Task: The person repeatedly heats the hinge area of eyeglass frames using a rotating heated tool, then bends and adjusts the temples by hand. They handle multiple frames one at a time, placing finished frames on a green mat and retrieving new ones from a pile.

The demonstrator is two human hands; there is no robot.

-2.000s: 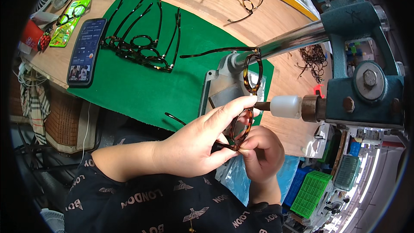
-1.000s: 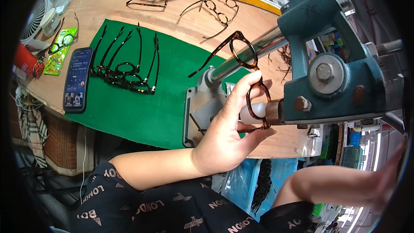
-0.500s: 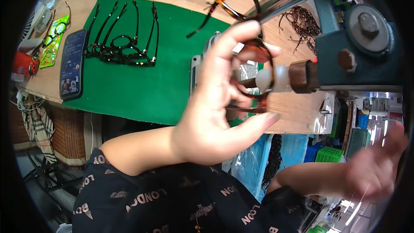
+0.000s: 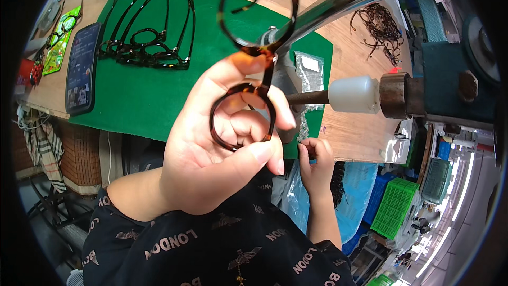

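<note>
My left hand (image 4: 193, 143) is closed around a brown tortoiseshell eyeglass frame (image 4: 269, 69), raised in front of the machine. The frame's two round rims stand one above the other, with the fingers around the lower rim and the bridge. To its right a white plastic cylinder (image 4: 353, 94) sits on the machine's metal rod, apart from the frame. Lower down, at the near edge of the green mat (image 4: 140, 116), my right hand (image 4: 319, 167) has its fingers curled together. What they may hold is too small to tell. Beside it lies a clear bag (image 4: 310, 77) of small parts.
Several dark eyeglass frames (image 4: 151, 55) lie on the mat, beside a phone (image 4: 83, 69). The teal machine (image 4: 442, 98) with its slanted steel bar fills the right side. Behind it sits a tangled pile of dark slender pieces (image 4: 381, 32). A green crate (image 4: 393, 209) stands below the table.
My left hand has drawn the eyeglass frame left, off the white cylinder, and turned it. My right hand has moved from the far right in to the mat's near edge.
</note>
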